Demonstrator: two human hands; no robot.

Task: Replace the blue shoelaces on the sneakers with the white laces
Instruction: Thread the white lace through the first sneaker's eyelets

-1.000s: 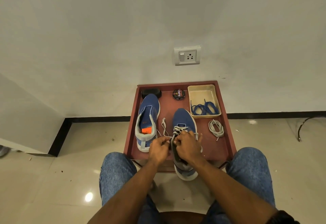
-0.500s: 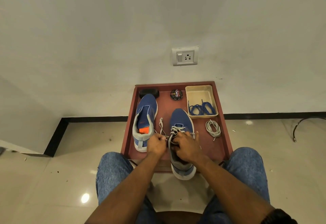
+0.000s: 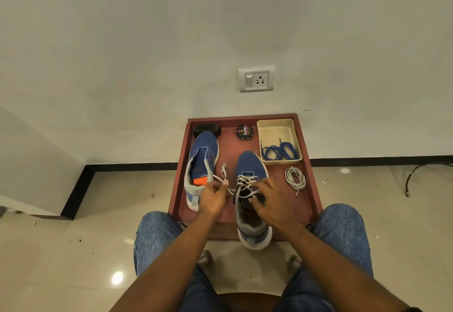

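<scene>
Sneaker (image 3: pixel 248 189) between hands, left hand (image 3: pixel 212 197) pinching white lace (image 3: pixel 224 176)

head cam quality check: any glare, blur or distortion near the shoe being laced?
Head view: wide-angle bending, with the skirting bowed. Glare spot on the floor tiles, away from the work. Left hand and right hand slightly motion-soft over the right sneaker; the white lace crossings still read. Lighting is soft and even across the red tray.
</scene>
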